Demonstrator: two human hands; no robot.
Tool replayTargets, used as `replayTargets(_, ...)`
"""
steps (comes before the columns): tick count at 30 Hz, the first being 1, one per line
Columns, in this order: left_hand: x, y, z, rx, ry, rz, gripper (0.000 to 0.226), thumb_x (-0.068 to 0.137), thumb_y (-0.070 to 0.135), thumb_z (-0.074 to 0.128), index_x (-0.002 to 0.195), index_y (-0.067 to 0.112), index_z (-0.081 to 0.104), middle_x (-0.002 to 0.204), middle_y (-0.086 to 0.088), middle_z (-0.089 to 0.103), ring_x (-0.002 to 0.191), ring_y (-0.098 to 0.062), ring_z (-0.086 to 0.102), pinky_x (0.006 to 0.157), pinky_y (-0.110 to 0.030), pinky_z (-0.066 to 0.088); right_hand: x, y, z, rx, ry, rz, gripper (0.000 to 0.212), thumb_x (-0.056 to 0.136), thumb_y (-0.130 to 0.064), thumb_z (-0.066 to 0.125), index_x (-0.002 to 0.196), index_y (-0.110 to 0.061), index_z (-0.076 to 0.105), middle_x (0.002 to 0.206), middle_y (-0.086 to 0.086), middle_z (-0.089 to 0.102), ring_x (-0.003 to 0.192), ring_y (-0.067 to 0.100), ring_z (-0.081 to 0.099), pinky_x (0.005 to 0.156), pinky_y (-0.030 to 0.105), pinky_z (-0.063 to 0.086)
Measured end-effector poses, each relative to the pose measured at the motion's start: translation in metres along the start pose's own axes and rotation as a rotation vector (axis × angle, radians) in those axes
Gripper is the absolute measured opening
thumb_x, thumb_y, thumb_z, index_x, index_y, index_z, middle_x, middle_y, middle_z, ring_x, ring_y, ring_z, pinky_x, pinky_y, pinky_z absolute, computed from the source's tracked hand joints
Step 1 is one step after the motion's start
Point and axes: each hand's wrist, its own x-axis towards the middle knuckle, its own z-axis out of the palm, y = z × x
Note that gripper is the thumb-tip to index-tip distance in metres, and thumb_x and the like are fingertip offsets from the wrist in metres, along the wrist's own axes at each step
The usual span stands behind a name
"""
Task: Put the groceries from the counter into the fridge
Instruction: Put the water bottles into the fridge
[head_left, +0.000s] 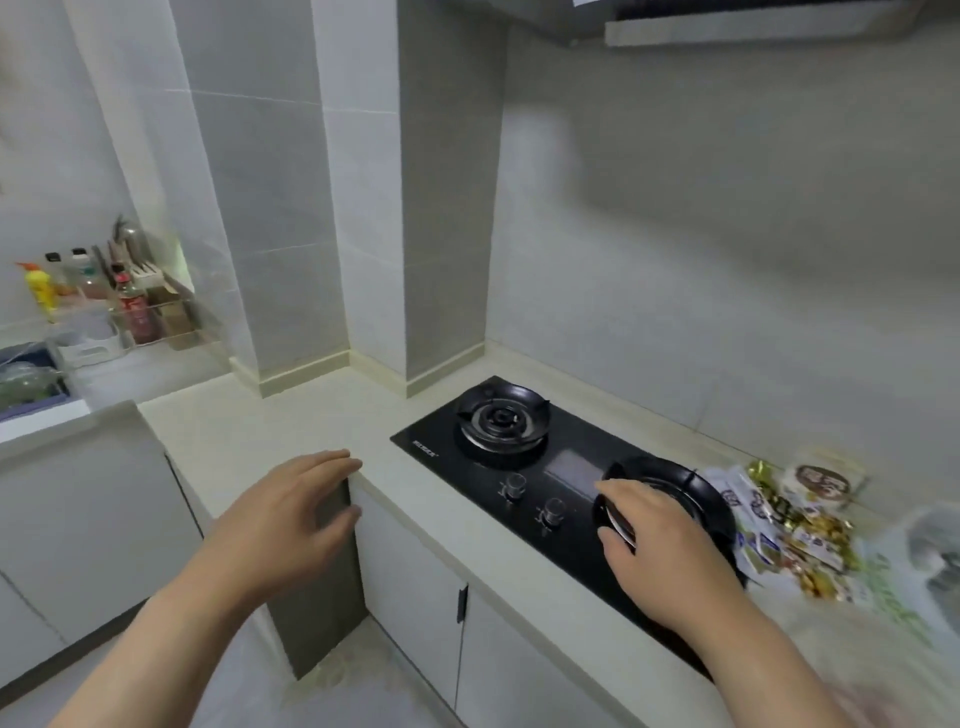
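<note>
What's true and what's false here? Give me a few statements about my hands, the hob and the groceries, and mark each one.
1. The right hand holds a snack packet. False: it is over the right burner, holding nothing.
2. The snack packets lie on the counter, right of the gas hob. True.
3. The gas hob has two knobs. True.
4. The left hand grips a bottle. False: it is open and empty, near the counter's corner.
5. A pot stands on the left burner. False: it is bare.
</note>
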Motion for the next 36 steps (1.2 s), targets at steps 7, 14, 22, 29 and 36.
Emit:
replayTargets(7, 0.058, 0.020, 0.042, -0.099, -0.136, 0.191, 0.054, 0.093, 0.045, 0.055, 0.144, 0.036, 0.041, 0.149, 0.018, 0.040, 0.132, -0.005, 0.044, 0.109, -0.024, 0.034, -0.038, 0.022, -0.021, -0.090, 0.006, 0.260, 0.047, 0.099, -0.029, 0.053, 0.145, -0.028, 0.043, 0.143, -0.016, 0.046, 0.134, 0.005, 0.039, 0.100, 0.011, 0.024)
replayTargets(14, 0.085, 0.086, 0.097, -0.191, -0.242, 0.434, 0.054, 0.092, 0.038, 0.060, 0.143, 0.033, 0.044, 0.149, 0.017, 0.041, 0.140, -0.001, 0.032, 0.107, -0.016, 0.025, -0.108, 0.070, -0.035, -0.143, 0.048, 0.571, 0.050, 0.097, -0.033, 0.053, 0.146, -0.030, 0.042, 0.149, -0.016, 0.042, 0.138, 0.007, 0.036, 0.111, 0.021, 0.027)
replayTargets(22, 0.079, 0.196, 0.135, -0.233, -0.361, 0.648, 0.052, 0.092, 0.039, 0.058, 0.142, 0.035, 0.044, 0.147, 0.021, 0.042, 0.133, -0.002, 0.040, 0.104, -0.018, 0.036, -0.190, 0.108, -0.068, -0.172, 0.130, 0.778, 0.047, 0.095, -0.027, 0.058, 0.141, -0.027, 0.050, 0.141, -0.014, 0.051, 0.132, 0.010, 0.045, 0.100, 0.015, 0.027)
replayTargets(29, 0.068, 0.275, 0.138, -0.250, -0.357, 0.716, 0.046, 0.091, 0.035, 0.062, 0.135, 0.031, 0.054, 0.134, 0.022, 0.054, 0.124, -0.003, 0.049, 0.093, -0.014, 0.036, -0.225, 0.156, -0.094, -0.103, 0.204, 0.793, 0.051, 0.095, -0.032, 0.056, 0.145, -0.033, 0.044, 0.146, -0.018, 0.045, 0.134, 0.005, 0.040, 0.105, 0.016, 0.027)
replayTargets(36, 0.052, 0.328, 0.148, -0.281, -0.319, 0.735, 0.043, 0.088, 0.032, 0.065, 0.130, 0.030, 0.059, 0.130, 0.021, 0.058, 0.119, -0.001, 0.053, 0.086, -0.007, 0.034, -0.234, 0.193, -0.110, -0.091, 0.251, 0.747, 0.053, 0.095, -0.038, 0.056, 0.146, -0.033, 0.042, 0.146, -0.021, 0.043, 0.135, 0.003, 0.038, 0.104, 0.014, 0.027)
